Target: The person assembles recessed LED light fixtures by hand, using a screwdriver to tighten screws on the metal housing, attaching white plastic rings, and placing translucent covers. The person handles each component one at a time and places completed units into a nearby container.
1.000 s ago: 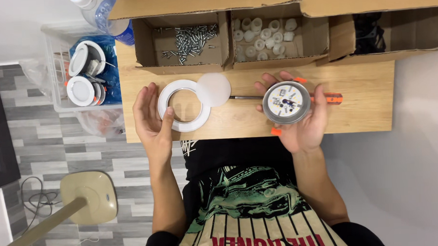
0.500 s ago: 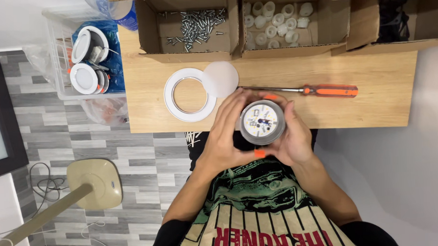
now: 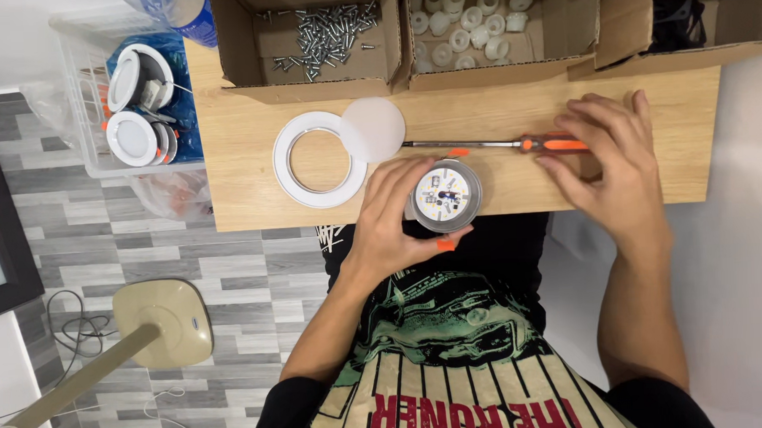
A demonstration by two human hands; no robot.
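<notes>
The left hand (image 3: pixel 390 226) cups the round lamp body (image 3: pixel 445 195) at the tabletop's (image 3: pixel 244 160) near edge: light, rigid, its bare circuit fragile, best held by the rim. The right hand (image 3: pixel 616 168) lies open-fingered on the screwdriver (image 3: pixel 514 143).

Bright even light, soft shadows, perhaps slight edge distortion

one screwdriver (image 3: pixel 514 143), one white ring (image 3: pixel 318 160), three boxes (image 3: pixel 308 48)

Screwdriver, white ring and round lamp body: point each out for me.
screwdriver (image 3: pixel 480 143), head view, on its metal shaft.
white ring (image 3: pixel 288 172), head view, on its left rim.
round lamp body (image 3: pixel 445 195), head view, on its inner board.
</notes>
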